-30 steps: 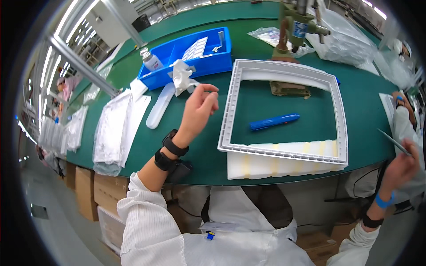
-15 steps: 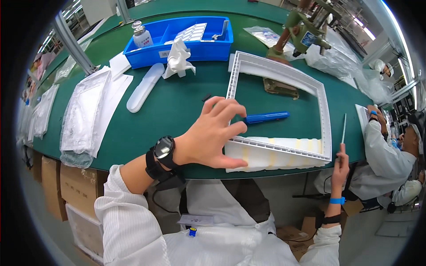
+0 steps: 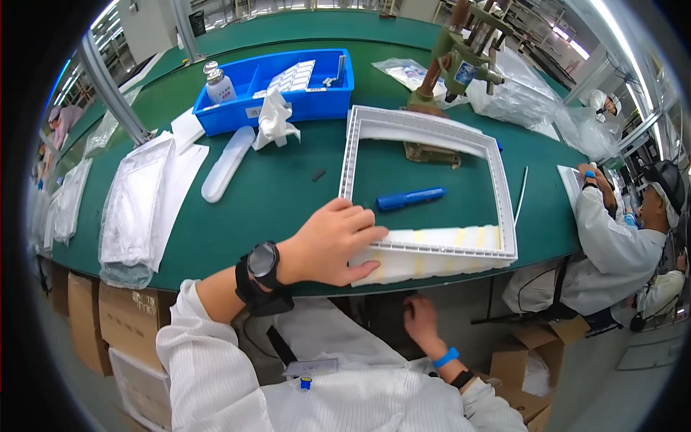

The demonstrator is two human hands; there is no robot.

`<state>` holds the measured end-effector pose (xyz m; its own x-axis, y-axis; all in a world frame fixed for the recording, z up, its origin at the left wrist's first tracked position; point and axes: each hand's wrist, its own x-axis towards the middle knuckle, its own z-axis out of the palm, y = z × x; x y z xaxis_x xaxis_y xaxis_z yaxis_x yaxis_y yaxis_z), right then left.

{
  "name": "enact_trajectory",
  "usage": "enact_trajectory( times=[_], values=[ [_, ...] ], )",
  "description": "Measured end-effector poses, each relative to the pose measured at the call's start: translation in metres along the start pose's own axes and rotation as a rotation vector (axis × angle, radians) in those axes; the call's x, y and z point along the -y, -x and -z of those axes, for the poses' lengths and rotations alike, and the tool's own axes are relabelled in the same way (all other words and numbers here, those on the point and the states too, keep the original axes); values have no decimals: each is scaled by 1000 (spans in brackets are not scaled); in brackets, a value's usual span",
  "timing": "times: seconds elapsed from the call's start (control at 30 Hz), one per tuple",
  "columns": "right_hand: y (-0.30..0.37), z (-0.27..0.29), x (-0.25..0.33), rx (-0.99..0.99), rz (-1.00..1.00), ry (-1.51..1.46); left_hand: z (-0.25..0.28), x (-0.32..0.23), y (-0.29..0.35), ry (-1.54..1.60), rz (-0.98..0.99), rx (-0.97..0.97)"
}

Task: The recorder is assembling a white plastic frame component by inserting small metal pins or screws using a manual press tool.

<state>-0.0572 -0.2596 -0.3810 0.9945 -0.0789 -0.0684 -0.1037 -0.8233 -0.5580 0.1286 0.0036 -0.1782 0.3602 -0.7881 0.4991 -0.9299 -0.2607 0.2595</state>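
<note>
A white rectangular frame (image 3: 509, 223) stands on the table with its near side resting over a white foam strip (image 3: 432, 268) that has yellowish bands. My left hand (image 3: 327, 243) grasps the frame's near left corner, with the thumb on the near side and the fingers over the corner. Inside the frame's opening lies a blue marker (image 3: 412, 198). Below the table's front edge is my right hand (image 3: 423, 322), away from the frame; its fingers curl out of sight. A thin light-coloured rod-like tool (image 3: 521, 196) lies just right of the frame.
Behind stands a blue bin (image 3: 317, 103) with a bottle (image 3: 219, 85) inside. A crumpled tissue (image 3: 275, 121), a translucent case (image 3: 227, 164) and a bagged panel (image 3: 137, 209) lie left. A green metal press (image 3: 450, 68) stands beyond the frame. At right sits another person (image 3: 622, 230).
My left hand has closed onto the frame's corner. The right hand has let go of the thin tool, which now lies on the table, and has moved left below the edge.
</note>
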Motion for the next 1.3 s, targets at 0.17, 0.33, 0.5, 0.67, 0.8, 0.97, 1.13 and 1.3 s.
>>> enact_trajectory(
  times=[0.17, 0.33, 0.5, 0.67, 0.8, 0.97, 1.13, 1.3],
  values=[
    [-57, -90, -27, -86, 564, 386, -5, -2, -2, 9, -41, -58],
    [-88, -132, 2, 63, 605, 375, -7, 7, 3, 89, -61, -38],
    [-102, -121, 13, 169, 604, 353, -3, 12, 3, 200, -24, 25],
    [-107, -102, 15, 239, 585, 309, -7, 18, 2, 252, -3, 19],
    [-103, -92, 14, 251, 582, 301, -10, 16, 2, 216, -29, 5],
    [-98, -86, 6, 210, 624, 305, -7, 12, 3, 239, -53, -64],
    [-99, -68, -23, 103, 712, 316, -6, 38, 16, 270, 307, -506],
    [-66, -10, -27, 191, 736, 114, -15, 59, 7, 894, 841, -588]
  ],
)
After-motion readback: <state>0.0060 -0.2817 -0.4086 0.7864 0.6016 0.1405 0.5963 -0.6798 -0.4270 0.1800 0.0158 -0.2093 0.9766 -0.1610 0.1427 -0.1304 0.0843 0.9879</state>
